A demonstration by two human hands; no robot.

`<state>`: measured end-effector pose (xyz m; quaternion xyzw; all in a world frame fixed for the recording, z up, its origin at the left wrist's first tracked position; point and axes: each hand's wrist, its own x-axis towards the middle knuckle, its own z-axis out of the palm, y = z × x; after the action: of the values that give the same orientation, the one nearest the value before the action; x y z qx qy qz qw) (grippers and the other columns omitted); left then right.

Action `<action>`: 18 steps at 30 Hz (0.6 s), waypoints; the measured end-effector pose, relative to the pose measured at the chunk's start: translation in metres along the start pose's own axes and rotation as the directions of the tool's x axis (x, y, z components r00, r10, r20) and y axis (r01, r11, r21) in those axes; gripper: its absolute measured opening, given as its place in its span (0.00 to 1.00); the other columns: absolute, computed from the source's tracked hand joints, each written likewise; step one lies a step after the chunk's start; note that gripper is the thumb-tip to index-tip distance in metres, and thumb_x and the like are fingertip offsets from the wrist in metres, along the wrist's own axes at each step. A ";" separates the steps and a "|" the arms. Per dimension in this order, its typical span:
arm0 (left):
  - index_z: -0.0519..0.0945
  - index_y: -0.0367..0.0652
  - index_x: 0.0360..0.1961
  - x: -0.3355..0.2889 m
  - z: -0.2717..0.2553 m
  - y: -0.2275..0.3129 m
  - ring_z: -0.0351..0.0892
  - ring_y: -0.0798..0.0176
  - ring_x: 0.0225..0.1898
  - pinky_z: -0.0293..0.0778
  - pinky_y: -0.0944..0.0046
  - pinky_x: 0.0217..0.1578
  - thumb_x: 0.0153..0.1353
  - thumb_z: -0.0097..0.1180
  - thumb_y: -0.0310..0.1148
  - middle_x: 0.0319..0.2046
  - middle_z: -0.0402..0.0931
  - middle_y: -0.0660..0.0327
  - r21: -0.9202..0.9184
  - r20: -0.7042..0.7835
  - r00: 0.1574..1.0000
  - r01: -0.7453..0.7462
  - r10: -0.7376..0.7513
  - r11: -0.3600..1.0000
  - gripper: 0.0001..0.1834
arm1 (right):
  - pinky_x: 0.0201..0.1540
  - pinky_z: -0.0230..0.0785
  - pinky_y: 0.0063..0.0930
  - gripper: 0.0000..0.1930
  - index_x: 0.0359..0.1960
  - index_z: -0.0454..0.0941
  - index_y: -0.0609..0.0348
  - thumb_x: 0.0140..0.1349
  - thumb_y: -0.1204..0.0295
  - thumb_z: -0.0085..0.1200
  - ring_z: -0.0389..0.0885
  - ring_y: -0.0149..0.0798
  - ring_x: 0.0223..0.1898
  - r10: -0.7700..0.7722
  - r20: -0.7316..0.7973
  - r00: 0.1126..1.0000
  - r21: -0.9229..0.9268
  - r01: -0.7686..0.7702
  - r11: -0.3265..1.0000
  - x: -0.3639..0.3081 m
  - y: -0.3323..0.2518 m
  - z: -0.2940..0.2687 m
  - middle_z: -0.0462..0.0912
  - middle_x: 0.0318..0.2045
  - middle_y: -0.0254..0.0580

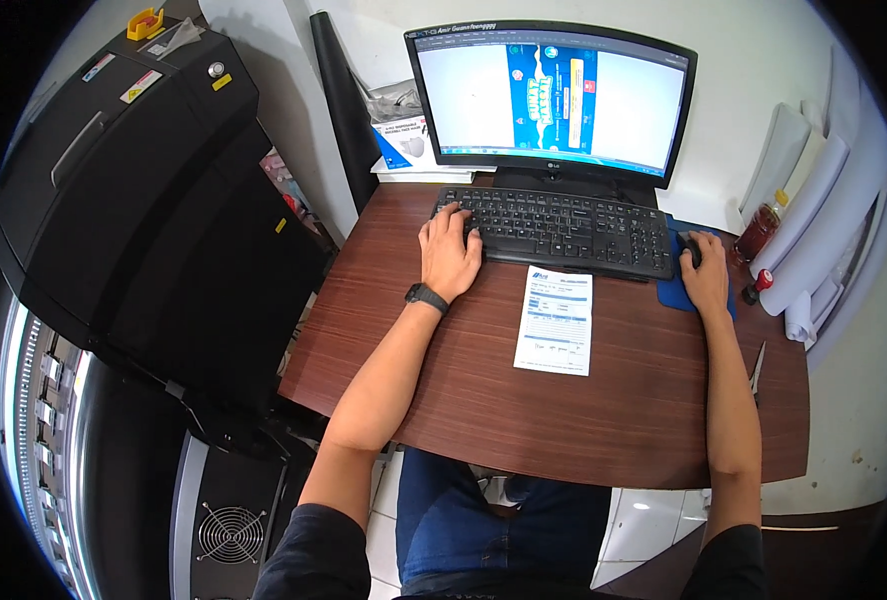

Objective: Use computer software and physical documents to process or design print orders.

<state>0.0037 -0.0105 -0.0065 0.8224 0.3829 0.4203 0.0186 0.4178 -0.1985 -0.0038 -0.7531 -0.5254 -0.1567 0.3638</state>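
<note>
My left hand [450, 252] rests on the left end of a black keyboard [574, 232], its fingers spread over the keys, with a dark watch on the wrist. My right hand [705, 277] is curved over a black computer mouse [691, 250], which sits on a blue mouse pad [676, 292] and is partly hidden by the fingers. Behind the keyboard stands a monitor [464, 110] with a blue poster design in the middle of its screen. A printed paper slip [555, 325] lies on the wooden desk [464, 400] between my forearms.
Right of the mouse pad are a red-handled stamp [759, 286], a bottle of dark red liquid [759, 232] and scissors [759, 370]. White paper rolls [814, 215] lean on the wall. A face mask box [404, 145] sits left of the monitor. A large black machine [154, 200] flanks the desk.
</note>
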 end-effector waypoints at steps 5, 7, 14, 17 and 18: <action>0.78 0.38 0.56 0.000 0.003 -0.005 0.70 0.45 0.64 0.59 0.45 0.65 0.65 0.53 0.36 0.62 0.73 0.49 0.008 -0.019 0.997 0.079 -0.079 0.997 0.21 | 0.64 0.68 0.44 0.19 0.56 0.81 0.59 0.63 0.68 0.56 0.75 0.56 0.61 0.001 -0.011 1.000 0.003 -0.001 1.000 -0.001 0.002 0.002 0.77 0.58 0.54; 0.78 0.38 0.56 0.000 0.004 -0.007 0.70 0.46 0.63 0.60 0.45 0.64 0.64 0.54 0.35 0.61 0.73 0.50 0.010 -0.011 0.995 0.095 -0.095 0.995 0.20 | 0.64 0.68 0.44 0.19 0.55 0.81 0.59 0.63 0.68 0.56 0.75 0.57 0.61 -0.004 -0.010 1.000 0.004 0.004 1.000 0.000 0.002 0.002 0.77 0.58 0.55; 0.80 0.41 0.55 -0.003 0.001 -0.002 0.71 0.48 0.63 0.59 0.45 0.65 0.65 0.54 0.36 0.60 0.74 0.52 0.078 0.123 0.991 0.048 -0.057 0.996 0.19 | 0.64 0.68 0.44 0.18 0.54 0.81 0.59 0.63 0.68 0.56 0.75 0.57 0.61 -0.005 -0.016 1.000 -0.024 0.005 1.000 -0.001 0.004 0.002 0.77 0.58 0.54; 0.80 0.41 0.57 -0.004 0.002 0.008 0.69 0.48 0.65 0.57 0.43 0.67 0.67 0.53 0.37 0.61 0.73 0.51 0.061 0.174 0.980 -0.109 0.097 0.992 0.20 | 0.63 0.69 0.44 0.18 0.54 0.81 0.59 0.63 0.68 0.56 0.75 0.56 0.60 -0.036 -0.030 0.999 -0.025 0.035 0.999 0.000 0.004 0.004 0.78 0.57 0.53; 0.79 0.42 0.59 -0.004 0.003 0.013 0.67 0.48 0.67 0.56 0.43 0.68 0.68 0.52 0.39 0.62 0.72 0.51 0.031 0.203 0.961 -0.199 0.188 0.980 0.21 | 0.63 0.69 0.44 0.18 0.54 0.81 0.59 0.63 0.68 0.56 0.75 0.56 0.60 -0.027 -0.025 0.999 -0.035 0.026 0.999 -0.001 0.003 0.004 0.78 0.57 0.52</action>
<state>0.0127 -0.0211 -0.0065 0.8939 0.3076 0.3260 -0.0056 0.4200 -0.1970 -0.0080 -0.7502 -0.5277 -0.1802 0.3553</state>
